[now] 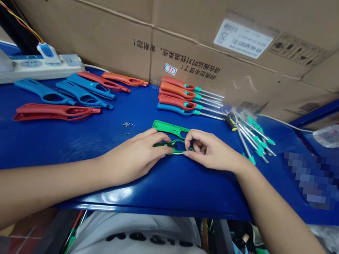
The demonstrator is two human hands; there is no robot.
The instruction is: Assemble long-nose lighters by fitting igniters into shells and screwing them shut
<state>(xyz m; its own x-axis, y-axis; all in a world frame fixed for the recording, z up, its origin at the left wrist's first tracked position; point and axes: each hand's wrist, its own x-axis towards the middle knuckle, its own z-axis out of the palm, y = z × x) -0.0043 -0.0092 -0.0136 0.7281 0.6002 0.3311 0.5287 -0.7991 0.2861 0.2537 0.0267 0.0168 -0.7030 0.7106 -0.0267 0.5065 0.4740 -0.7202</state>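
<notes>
My left hand (140, 152) is closed on the handle end of a green lighter shell (179, 146), which lies low over the blue table. At the shell's other end, my right hand (206, 149) has its fingers curled and pinched at the tip; whatever small part they may hold is hidden. Dark parts show inside the shell near its finger loop. Just behind both hands lies another green shell half (169, 127), flat on the table. A few small metal pins (128, 124) are scattered to the left of it.
Red lighter shells (54, 111) and blue ones (43, 91) lie left, near a power strip (29, 66). Assembled lighters (179, 90), a screwdriver (231, 122) and metal tubes (250, 134) with teal ends are at the back right. A cardboard box (107, 30) stands behind.
</notes>
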